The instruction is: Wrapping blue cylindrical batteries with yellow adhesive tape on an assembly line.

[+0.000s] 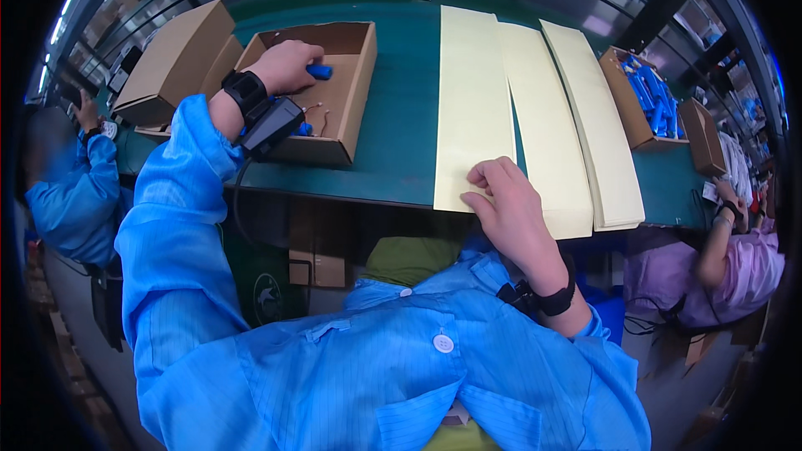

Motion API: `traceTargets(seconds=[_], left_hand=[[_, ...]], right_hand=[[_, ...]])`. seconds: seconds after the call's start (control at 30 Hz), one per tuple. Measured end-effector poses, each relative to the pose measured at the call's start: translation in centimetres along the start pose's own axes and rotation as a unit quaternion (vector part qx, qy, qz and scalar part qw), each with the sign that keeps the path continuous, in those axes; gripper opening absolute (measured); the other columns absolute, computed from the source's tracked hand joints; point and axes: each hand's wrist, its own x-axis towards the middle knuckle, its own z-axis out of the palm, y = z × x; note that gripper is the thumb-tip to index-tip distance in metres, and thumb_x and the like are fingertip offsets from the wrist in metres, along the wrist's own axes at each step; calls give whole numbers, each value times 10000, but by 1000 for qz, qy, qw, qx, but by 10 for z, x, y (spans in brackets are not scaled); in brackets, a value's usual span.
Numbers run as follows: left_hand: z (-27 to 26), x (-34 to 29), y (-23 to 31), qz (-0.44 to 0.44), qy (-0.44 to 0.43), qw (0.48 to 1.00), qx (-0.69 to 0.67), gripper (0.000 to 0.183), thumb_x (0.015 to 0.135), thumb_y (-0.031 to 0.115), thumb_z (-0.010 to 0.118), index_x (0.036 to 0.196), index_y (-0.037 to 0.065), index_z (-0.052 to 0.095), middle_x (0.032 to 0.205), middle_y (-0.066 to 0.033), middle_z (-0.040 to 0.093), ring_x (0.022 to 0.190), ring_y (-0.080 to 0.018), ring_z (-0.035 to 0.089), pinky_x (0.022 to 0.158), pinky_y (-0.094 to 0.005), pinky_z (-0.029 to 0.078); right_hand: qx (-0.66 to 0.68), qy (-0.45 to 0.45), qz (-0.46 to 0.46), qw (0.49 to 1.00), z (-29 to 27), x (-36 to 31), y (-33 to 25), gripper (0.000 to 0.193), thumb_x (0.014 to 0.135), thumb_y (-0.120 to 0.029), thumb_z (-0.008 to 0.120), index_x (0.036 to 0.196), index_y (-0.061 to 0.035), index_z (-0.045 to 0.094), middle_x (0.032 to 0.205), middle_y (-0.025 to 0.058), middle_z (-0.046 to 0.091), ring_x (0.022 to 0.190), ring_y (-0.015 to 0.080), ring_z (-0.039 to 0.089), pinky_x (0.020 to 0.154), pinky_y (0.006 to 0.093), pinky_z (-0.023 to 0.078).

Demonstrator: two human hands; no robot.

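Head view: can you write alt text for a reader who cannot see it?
A person in a blue coat reaches their left hand into an open cardboard box, gripping a small blue part, while their right hand rests on the nearest of three pale yellow strips on a green workbench.

A green workbench (401, 117) carries three long pale yellow sheets (535, 108) side by side at centre. At ten o'clock sit an open cardboard box (351, 75) and a closed carton (171, 58); at two o'clock, a box of blue parts (647, 96).

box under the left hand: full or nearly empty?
Nearly empty. The box shows mostly bare cardboard floor, with a few small parts; the left hand grips a blue part.
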Motion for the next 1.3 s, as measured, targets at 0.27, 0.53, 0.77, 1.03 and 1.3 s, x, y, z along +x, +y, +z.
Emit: traceTargets(seconds=[0.27, 0.53, 0.77, 1.03, 1.3], left_hand=[[-22, -1, -9, -17, 288, 956, -47, 217, 746, 197, 627, 867, 39, 542, 775, -136, 575, 769, -303, 597, 663, -418, 463], [-70, -91, 57, -19, 270, 671, -690, 227, 918, 232, 542, 995, 19, 560, 819, -75, 628, 708, -96, 601, 609, -211, 479], [12, -105, 168, 15, 20, 564, -825, 356, 948, 306, 492, 1088, -19, 533, 887, -62, 603, 775, -117, 579, 691, -218, 475], [59, -74, 215, 12, 185, 727, -661, 284, 991, 287, 390, 959, 25, 493, 867, -95, 643, 818, -130, 614, 713, -267, 483], [57, -74, 220, -12, 209, 829, -518, 292, 982, 264, 403, 924, -14, 473, 735, -121, 649, 742, -209, 663, 661, -309, 504]], right_hand=[[13, 8, 19, 1000, 3, 7, 1, 118, 756, -78, 637, 841, -25, 575, 837, 128, 561, 791, 312, 565, 695, 398, 456], [-43, 3, 2, 999, 5, 14, 3, 89, 754, -69, 632, 769, -24, 557, 789, 135, 561, 783, 308, 561, 677, 409, 443], [-117, 50, -68, 990, 17, 8, 5, 88, 780, -13, 564, 829, -31, 494, 787, 124, 505, 779, 296, 509, 690, 392, 375], [-101, 59, -102, 988, 20, 5, 6, 117, 778, -9, 544, 848, -34, 454, 800, 123, 501, 789, 302, 502, 729, 396, 367], [48, 128, -145, 980, 11, -5, 11, 225, 723, 64, 587, 891, -33, 471, 823, 104, 500, 784, 292, 488, 764, 396, 398]])
